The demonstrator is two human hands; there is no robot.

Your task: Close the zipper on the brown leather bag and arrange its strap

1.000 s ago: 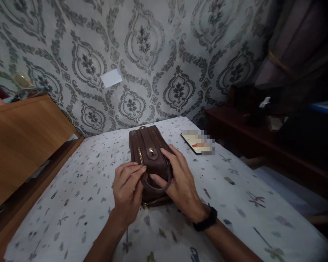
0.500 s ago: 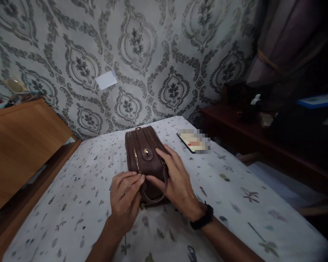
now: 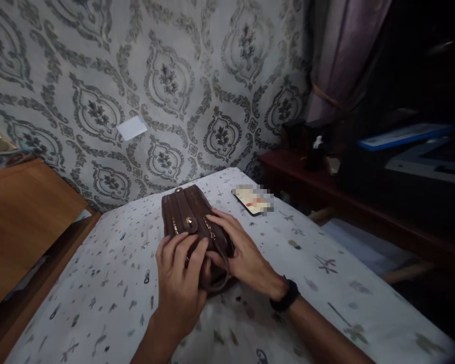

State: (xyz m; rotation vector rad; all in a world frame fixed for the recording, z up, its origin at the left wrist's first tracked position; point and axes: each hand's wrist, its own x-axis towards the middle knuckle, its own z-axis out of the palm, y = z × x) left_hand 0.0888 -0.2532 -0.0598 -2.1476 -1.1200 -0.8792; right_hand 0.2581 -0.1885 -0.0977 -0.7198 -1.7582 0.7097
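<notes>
A brown zippered bag sits on the patterned bedsheet in front of me. Gold-toned zippers run along both sides of its top, with a strap and a round metal stud between them. My left hand curls over the near left end of the bag, its fingers bent on the top edge and its thumb tucked low. Along the right side, my right hand clasps the bag near the right zipper, with a thin loop handle hanging by its thumb. What the left fingertips pinch is partly hidden.
A phone, partly pixelated, lies on the sheet beyond my right hand. Wooden furniture stands at the left and a dark red table at the right. Patterned wallpaper with a white card closes off the back.
My left hand has shifted from the left zipper's near end to over the bag's near end, its fingers more spread. The right hand keeps its hold. The view has turned slightly right.
</notes>
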